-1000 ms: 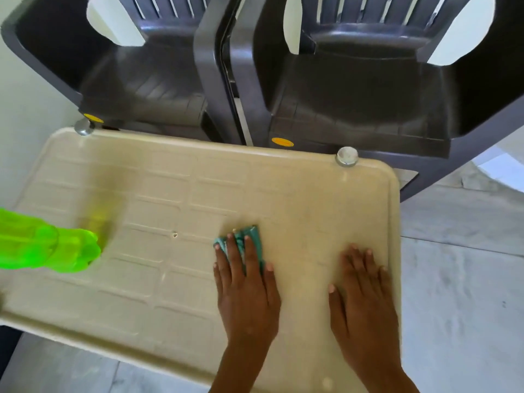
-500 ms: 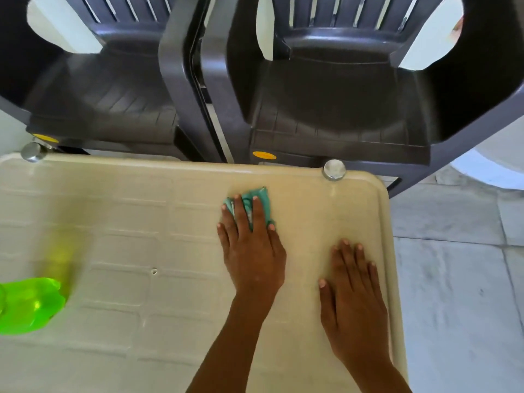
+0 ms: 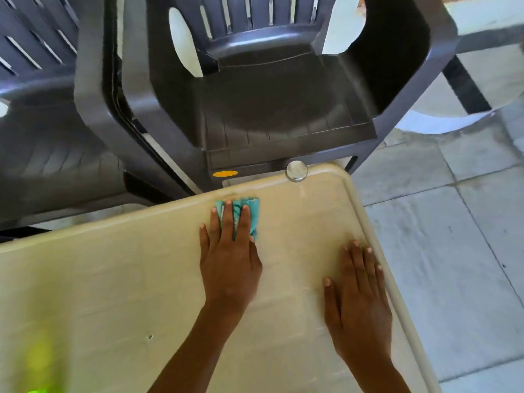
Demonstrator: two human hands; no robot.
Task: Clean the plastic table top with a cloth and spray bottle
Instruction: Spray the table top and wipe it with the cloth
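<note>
The beige plastic table top [image 3: 119, 279] fills the lower left of the head view. My left hand [image 3: 229, 259] lies flat with its fingers spread over a small teal cloth [image 3: 253, 209], pressing it onto the table close to the far edge. My right hand [image 3: 357, 296] rests palm down on the table near the right rim and holds nothing. Of the green spray bottle [image 3: 37, 390] only a sliver shows at the bottom left edge, with a green glow on the table above it.
Two dark grey plastic chairs [image 3: 269, 103] stand tight against the table's far edge. A metal knob [image 3: 297, 171] sits at the far right corner. Grey floor tiles [image 3: 453, 236] lie to the right of the table.
My left hand has pushed the cloth away from me, from mid-table to the far edge. My right hand stayed near the right rim. The green bottle has almost left the view.
</note>
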